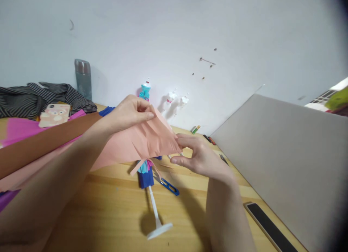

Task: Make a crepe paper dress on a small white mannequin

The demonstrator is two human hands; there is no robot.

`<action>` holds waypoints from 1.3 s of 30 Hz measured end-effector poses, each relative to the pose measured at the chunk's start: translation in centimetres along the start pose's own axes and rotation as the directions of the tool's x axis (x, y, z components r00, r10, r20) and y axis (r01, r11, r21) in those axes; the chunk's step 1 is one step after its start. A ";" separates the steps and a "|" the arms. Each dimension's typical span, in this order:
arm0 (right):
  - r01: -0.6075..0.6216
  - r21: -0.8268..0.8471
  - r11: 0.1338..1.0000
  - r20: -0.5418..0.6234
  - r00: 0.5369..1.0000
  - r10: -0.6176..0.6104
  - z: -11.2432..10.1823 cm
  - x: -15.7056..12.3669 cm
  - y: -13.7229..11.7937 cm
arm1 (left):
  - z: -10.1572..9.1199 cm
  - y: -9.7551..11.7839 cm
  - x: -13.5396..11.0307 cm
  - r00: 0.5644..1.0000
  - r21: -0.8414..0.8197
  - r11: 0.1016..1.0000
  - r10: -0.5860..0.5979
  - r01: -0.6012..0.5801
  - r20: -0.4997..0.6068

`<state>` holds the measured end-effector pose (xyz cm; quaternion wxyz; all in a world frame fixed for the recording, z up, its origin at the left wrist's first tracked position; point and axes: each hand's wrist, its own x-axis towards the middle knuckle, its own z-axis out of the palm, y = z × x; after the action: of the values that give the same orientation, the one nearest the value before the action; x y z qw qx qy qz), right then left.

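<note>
Both my hands hold a sheet of salmon-pink crepe paper [141, 141] above the wooden table [108, 212]. My left hand [127, 112] pinches its upper edge with thumb and fingers closed. The paper's right corner is pinched by my right hand [195, 154]. Under the paper a small dress-form doll [145, 172] lies on the table, wearing blue and teal paper, its white stand [159, 228] pointing toward me. Blue-handled snips [168, 185] lie just right of it.
Brown, pink and purple paper sheets [29, 143] spread at the left. A phone in a cartoon case [54, 114], striped cloth [40, 94] and a metal flask [83, 78] sit at the back left. White mannequins [174, 99] stand by the wall. A grey board [285, 157] leans at the right, with a black phone [268, 226] below it.
</note>
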<state>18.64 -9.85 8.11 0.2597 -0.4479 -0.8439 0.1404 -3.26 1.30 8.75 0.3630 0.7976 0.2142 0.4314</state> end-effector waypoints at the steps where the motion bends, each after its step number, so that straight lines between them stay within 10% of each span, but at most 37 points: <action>1: -0.010 0.009 1.000 -0.039 0.999 0.010 0.0 0.0 -0.1 | -0.2 0.0 0.0 1.000 -0.005 1.000 -0.009 0.009 -0.002; 8: -0.085 0.038 0.996 -0.268 0.959 0.092 0.3 0.1 -0.2 | -1.0 0.6 -0.1 0.999 0.028 0.999 -0.027 0.028 -0.018; 20: -0.002 -0.014 1.000 -0.229 0.973 -0.001 0.1 -0.1 -0.4 | -1.3 0.7 -0.5 0.996 0.008 1.000 -0.028 0.028 -0.080; 39: -0.141 0.228 0.963 -0.434 0.871 0.230 1.1 0.3 -0.2 | -0.9 0.9 -0.2 0.986 -0.001 1.000 -0.019 0.019 -0.168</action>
<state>17.74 -9.68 7.43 0.4771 -0.5207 -0.6950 0.1350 -4.05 0.95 9.69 0.3474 0.7565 0.2518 0.4936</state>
